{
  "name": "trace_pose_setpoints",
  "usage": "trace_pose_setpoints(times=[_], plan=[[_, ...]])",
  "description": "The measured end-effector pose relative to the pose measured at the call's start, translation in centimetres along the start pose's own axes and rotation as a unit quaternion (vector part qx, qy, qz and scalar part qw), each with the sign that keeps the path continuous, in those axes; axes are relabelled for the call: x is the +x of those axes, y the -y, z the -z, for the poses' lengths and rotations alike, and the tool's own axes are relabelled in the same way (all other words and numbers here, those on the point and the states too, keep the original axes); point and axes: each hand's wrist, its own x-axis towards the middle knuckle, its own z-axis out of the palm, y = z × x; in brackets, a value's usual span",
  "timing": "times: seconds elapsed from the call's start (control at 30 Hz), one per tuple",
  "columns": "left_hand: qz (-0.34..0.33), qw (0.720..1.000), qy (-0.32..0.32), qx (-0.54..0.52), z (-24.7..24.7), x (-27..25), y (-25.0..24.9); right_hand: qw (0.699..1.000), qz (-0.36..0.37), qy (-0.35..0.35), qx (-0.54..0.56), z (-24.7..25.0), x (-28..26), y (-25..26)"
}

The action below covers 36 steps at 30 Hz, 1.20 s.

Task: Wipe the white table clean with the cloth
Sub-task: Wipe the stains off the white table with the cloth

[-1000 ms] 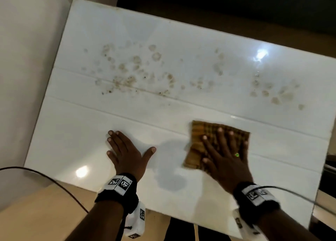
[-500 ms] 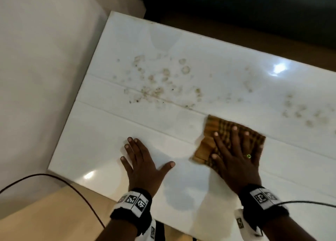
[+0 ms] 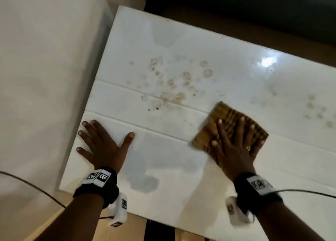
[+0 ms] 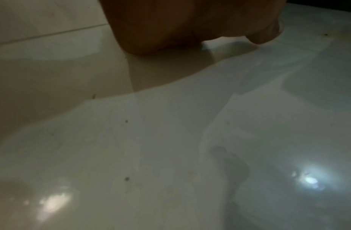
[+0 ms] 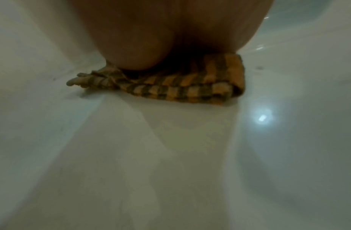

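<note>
A folded orange and brown checked cloth lies flat on the glossy white table. My right hand presses it down with straight, spread fingers; the right wrist view shows the palm on top of the cloth. My left hand rests flat on the table near its left edge, fingers spread, holding nothing; its palm shows in the left wrist view. Brown stains spread over the table beyond both hands, left of the cloth. Fainter spots lie to the far right.
A pale wall runs along the table's left edge. Beige floor shows under the near left corner. A black cable trails from the left wrist and another cable from the right. Dark space lies beyond the far edge.
The right hand has slid the cloth forward across the table toward the stains. The view has swung left. The left hand now sits nearer the table's left edge.
</note>
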Motion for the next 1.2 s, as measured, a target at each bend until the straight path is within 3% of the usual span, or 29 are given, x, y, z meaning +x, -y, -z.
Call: trace_pose_setpoints(times=[0.07,0.13,0.2,0.27,0.33,0.4,0.5,0.57,0.63,0.7,0.73,0.8,0.87,0.93,0.97,1.07,1.13,1.2], plan=[[-0.007,1.000,0.013,0.004,-0.1,0.1,0.4,0.999,-0.041,-0.001,0.033,0.8,4.1,4.4],[-0.010,1.000,0.024,0.010,-0.2,0.4,0.6,1.000,0.020,-0.013,0.014,0.6,5.2,9.3],[-0.007,0.999,0.045,0.012,0.2,0.6,0.5,0.993,0.106,-0.012,-0.043,-0.9,2.5,11.9],[-0.009,0.998,0.062,0.010,0.6,0.7,0.6,0.986,0.147,-0.004,-0.075,-2.1,-1.4,10.6],[-0.007,0.997,0.081,0.000,0.9,0.8,0.7,0.989,0.126,0.009,-0.070,-1.9,-2.7,8.1],[-0.002,0.996,0.083,-0.011,1.0,0.9,0.5,0.997,0.067,-0.009,-0.033,-1.1,-0.7,7.4],[0.002,0.996,0.077,-0.034,0.8,0.9,0.5,0.998,-0.035,-0.025,0.043,-0.3,5.2,12.3],[0.002,0.997,0.073,-0.033,0.7,1.0,0.6,0.999,0.022,-0.015,0.023,-0.1,7.2,17.1],[0.001,0.996,0.081,-0.043,0.7,1.0,0.8,0.993,0.116,-0.001,-0.024,-1.3,5.4,19.8],[0.001,0.994,0.089,-0.057,0.9,0.8,0.8,0.977,0.198,0.008,-0.075,-2.2,1.5,18.4],[0.000,0.994,0.094,-0.061,0.9,0.7,0.8,0.975,0.205,0.010,-0.085,-2.3,0.0,16.5],[-0.007,0.993,0.096,-0.066,1.1,0.7,0.7,0.982,0.169,0.007,-0.085,-1.2,-0.3,12.8],[-0.011,0.994,0.091,-0.064,1.1,0.8,0.8,0.994,0.096,-0.009,-0.054,-0.4,2.7,12.2],[-0.016,0.994,0.089,-0.060,1.0,0.7,0.9,0.999,0.030,-0.022,-0.005,0.3,6.9,15.6],[-0.017,0.995,0.083,-0.057,0.9,0.7,0.9,0.999,0.035,-0.020,0.003,0.4,8.4,18.1],[-0.010,0.995,0.079,-0.054,0.8,0.8,0.8,0.984,0.173,-0.019,-0.038,-0.6,8.0,23.7],[-0.010,0.996,0.069,-0.048,0.8,0.7,0.9,0.960,0.266,-0.035,-0.078,-2.1,4.3,22.4],[-0.008,0.995,0.080,-0.054,0.9,0.7,0.8,0.946,0.303,-0.027,-0.111,-1.7,1.5,18.2]])
